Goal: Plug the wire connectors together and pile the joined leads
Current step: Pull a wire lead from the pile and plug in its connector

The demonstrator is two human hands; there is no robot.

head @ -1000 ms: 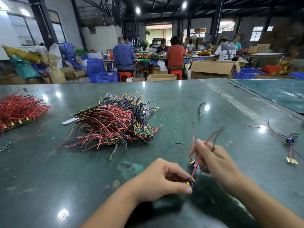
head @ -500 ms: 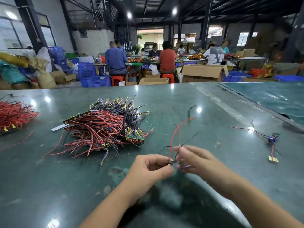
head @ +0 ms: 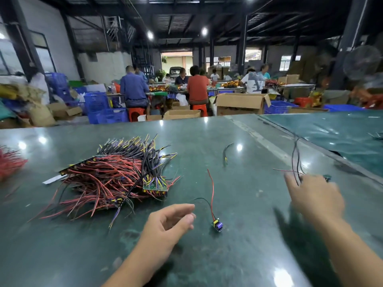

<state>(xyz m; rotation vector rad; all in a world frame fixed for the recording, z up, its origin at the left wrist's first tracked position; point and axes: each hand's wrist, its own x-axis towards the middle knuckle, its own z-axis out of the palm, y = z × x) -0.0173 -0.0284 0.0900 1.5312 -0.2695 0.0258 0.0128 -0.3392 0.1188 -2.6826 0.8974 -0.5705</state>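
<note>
— Where's my left hand (head: 169, 221)?
— Low in the middle, forearm angled in from below, fingers loosely curled, gripping nothing.
— And my right hand (head: 313, 196)?
— Stretched far out to the right, blurred, back up, fingers reaching forward. I can't tell whether they grip.

Joined lead (head: 215, 223) lies flat, near wire pile (head: 116, 179)
</note>
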